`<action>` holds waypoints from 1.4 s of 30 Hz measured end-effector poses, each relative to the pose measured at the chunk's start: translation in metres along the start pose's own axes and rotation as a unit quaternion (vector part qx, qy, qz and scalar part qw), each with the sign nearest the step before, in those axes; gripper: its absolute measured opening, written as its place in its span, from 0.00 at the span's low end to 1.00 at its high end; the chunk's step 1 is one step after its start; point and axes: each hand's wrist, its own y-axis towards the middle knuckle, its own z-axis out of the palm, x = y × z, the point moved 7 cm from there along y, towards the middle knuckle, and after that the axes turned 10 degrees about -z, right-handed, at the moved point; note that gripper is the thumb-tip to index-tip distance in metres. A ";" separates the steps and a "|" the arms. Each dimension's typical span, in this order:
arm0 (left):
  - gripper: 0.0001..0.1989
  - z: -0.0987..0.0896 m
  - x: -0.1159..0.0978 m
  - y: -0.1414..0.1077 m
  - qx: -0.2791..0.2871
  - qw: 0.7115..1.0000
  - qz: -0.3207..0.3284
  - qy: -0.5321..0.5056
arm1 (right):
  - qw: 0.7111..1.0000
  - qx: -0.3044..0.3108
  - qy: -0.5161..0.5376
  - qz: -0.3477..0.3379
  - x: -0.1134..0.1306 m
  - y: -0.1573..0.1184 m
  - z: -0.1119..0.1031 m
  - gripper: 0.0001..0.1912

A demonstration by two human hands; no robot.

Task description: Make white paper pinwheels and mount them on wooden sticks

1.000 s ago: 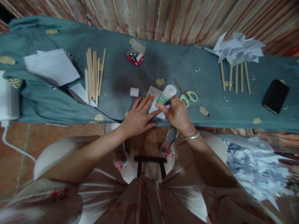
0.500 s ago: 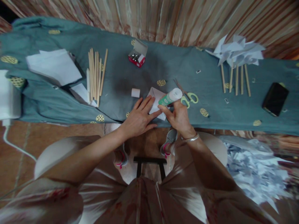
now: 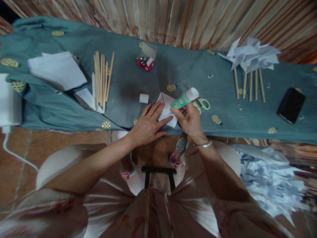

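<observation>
My left hand (image 3: 148, 125) lies flat with fingers spread, its fingertips on the left part of a small white piece of paper (image 3: 164, 103). In my right hand (image 3: 190, 120) is a green and white glue stick (image 3: 185, 99), tilted so its lower end is at the paper's right side; whether it touches cannot be seen. A white glue stick cap (image 3: 144, 98) lies to the left of the paper. Scissors (image 3: 204, 104) with light green handles lie partly hidden behind the glue stick and my right hand.
An open red box of metal pins (image 3: 146, 61) stands towards the back. Wooden sticks (image 3: 102, 79) and white paper sheets (image 3: 56, 71) lie left. Paper pinwheels (image 3: 254, 54) and a black phone (image 3: 291, 105) lie right. A bag of folded paper (image 3: 269, 181) is below the table edge.
My right hand has shifted slightly right with the glue stick, uncovering more of the paper. My left hand stays in place.
</observation>
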 end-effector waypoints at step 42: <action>0.31 0.000 0.000 0.000 -0.009 1.000 0.009 -0.004 | 0.995 0.038 -0.057 -0.069 0.021 0.019 0.011 0.21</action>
